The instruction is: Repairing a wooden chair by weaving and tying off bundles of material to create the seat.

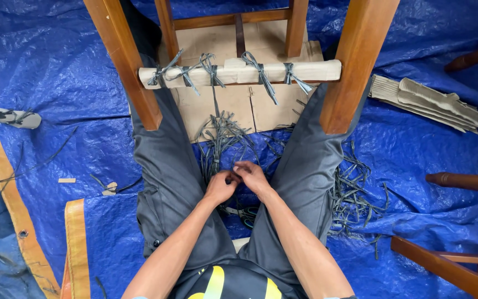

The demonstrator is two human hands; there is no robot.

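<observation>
1. Your left hand (221,187) and right hand (252,176) meet between your knees, low over the blue tarp (56,72).
2. The fingers of both hands are pinched together on a thin dark strip (233,173); it is too small to tell exactly how each hand grips it.
3. That strip sits at the near edge of a loose pile of dark strips (222,138) lying on the tarp and on flat cardboard (261,105).
4. Just beyond stands a wooden chair frame (355,66), its legs outside your grey trousers (172,166).
5. Its front rail carries a cardboard wrap (239,72) tied with several dark strips.
6. Folded cardboard pieces (427,102) lie well apart, to your right.
</observation>
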